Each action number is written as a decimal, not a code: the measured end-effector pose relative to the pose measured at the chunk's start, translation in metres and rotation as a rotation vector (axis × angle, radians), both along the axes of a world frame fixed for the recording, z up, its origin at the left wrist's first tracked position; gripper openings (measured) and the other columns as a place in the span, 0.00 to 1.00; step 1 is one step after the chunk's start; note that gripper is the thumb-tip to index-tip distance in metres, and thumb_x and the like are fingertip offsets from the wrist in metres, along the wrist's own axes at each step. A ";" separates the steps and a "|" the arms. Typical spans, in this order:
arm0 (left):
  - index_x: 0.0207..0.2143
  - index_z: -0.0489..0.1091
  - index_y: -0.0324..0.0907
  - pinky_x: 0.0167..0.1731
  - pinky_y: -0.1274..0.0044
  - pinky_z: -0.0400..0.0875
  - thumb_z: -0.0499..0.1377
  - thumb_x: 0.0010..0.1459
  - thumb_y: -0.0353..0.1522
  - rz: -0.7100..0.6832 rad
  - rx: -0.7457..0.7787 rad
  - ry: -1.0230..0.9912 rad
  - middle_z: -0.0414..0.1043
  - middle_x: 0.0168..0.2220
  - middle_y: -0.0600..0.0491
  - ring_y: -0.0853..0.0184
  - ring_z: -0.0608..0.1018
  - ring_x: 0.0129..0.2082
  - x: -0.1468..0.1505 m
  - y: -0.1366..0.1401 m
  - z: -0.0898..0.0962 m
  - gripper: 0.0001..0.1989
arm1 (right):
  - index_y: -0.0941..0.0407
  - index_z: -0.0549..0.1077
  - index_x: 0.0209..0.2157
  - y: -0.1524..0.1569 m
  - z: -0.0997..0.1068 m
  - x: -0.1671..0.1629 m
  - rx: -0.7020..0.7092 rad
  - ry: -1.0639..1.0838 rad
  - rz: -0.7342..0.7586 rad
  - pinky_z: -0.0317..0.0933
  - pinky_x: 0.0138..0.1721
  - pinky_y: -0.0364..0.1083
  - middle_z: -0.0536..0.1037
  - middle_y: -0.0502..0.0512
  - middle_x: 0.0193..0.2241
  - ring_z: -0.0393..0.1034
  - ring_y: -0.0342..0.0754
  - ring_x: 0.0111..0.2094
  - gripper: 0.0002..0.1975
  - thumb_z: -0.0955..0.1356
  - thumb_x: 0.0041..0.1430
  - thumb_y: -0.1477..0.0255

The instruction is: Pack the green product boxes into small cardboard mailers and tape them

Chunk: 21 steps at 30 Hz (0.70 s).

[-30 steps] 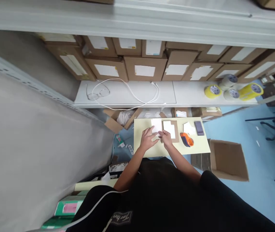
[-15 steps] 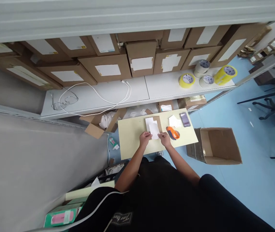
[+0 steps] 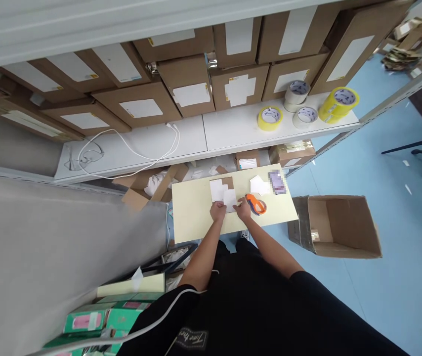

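A white paper label [image 3: 229,199] is held at its lower end between my two hands. My left hand [image 3: 218,211] pinches its lower left edge, fingers closed. At the lower right edge, the fingers of my right hand [image 3: 243,209] are closed on it too. Beneath the label lies a small flat brown cardboard piece or box [image 3: 228,182] with white paper [image 3: 216,190] on its left side. Whether the label touches the cardboard, I cannot tell. Just right of my right hand is an orange and blue tape dispenser [image 3: 256,204]. White paper pieces [image 3: 259,185] and a blurred purple item [image 3: 277,182] lie beyond it.
The pale yellow table [image 3: 190,217] stands before a shelf [image 3: 233,131] with labelled cartons [image 3: 192,94], tape rolls [image 3: 270,117] and a white cable [image 3: 151,160]. An open carton [image 3: 352,222] sits on the floor at right. Green boxes [image 3: 85,319] are at lower left.
My view has shifted, so the table and shelf appear further left. The label sits slightly further right over the cardboard. Both hands keep hold of it.
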<state>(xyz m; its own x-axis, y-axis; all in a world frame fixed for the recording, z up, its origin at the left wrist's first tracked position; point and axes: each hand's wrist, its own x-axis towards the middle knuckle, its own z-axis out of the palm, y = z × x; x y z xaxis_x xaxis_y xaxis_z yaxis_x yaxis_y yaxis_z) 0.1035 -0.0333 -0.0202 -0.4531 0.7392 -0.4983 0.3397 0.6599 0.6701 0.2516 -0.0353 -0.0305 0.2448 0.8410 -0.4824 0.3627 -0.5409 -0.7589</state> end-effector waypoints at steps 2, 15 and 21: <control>0.29 0.72 0.46 0.46 0.73 0.70 0.65 0.45 0.26 -0.001 -0.010 0.038 0.79 0.33 0.54 0.62 0.81 0.39 0.003 0.001 -0.002 0.09 | 0.48 0.66 0.36 0.001 -0.002 0.000 -0.010 0.008 0.019 0.60 0.36 0.47 0.68 0.41 0.20 0.70 0.53 0.29 0.15 0.74 0.50 0.74; 0.52 0.70 0.46 0.46 0.69 0.74 0.62 0.60 0.30 -0.324 -0.010 0.342 0.71 0.55 0.45 0.57 0.79 0.50 0.005 -0.007 0.004 0.17 | 0.58 0.73 0.49 0.010 0.008 0.005 -0.238 -0.385 0.352 0.66 0.42 0.49 0.83 0.68 0.45 0.79 0.62 0.47 0.25 0.75 0.61 0.54; 0.68 0.65 0.47 0.70 0.55 0.53 0.57 0.64 0.28 -0.790 0.189 0.327 0.60 0.72 0.43 0.48 0.55 0.74 -0.011 0.001 -0.004 0.29 | 0.57 0.74 0.57 -0.005 -0.005 -0.010 -0.139 -0.338 0.285 0.66 0.53 0.51 0.81 0.68 0.54 0.76 0.60 0.55 0.22 0.70 0.68 0.61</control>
